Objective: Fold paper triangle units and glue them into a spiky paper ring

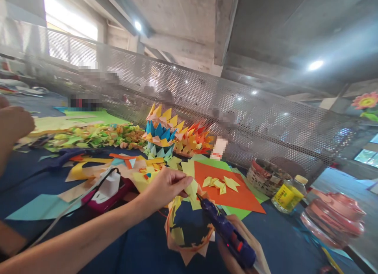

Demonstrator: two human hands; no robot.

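Note:
Near the middle of the head view, my left hand (pixel 167 185) pinches a folded pale yellow paper piece (pixel 193 193) between thumb and fingers. My right hand (pixel 248 242) is wrapped round a dark blue hot glue gun (pixel 226 230). The gun's nozzle points up and left, at the lower edge of the yellow piece; whether it touches cannot be made out. Just below both hands lies a ring of folded peach and yellow paper (pixel 189 252) on the dark blue tabletop. Several folded yellow pieces (pixel 219 185) rest on an orange sheet (pixel 245 199) beyond the gun.
Stacked paper crowns (pixel 161 130) stand behind my hands, beside a heap of folded pieces (pixel 97 137). A power strip (pixel 109 197) with cables lies left. A yellow-labelled bottle (pixel 288 195), a basket (pixel 265 177) and a pink container (pixel 335 219) stand right. Another person's hand (pixel 14 122) appears far left.

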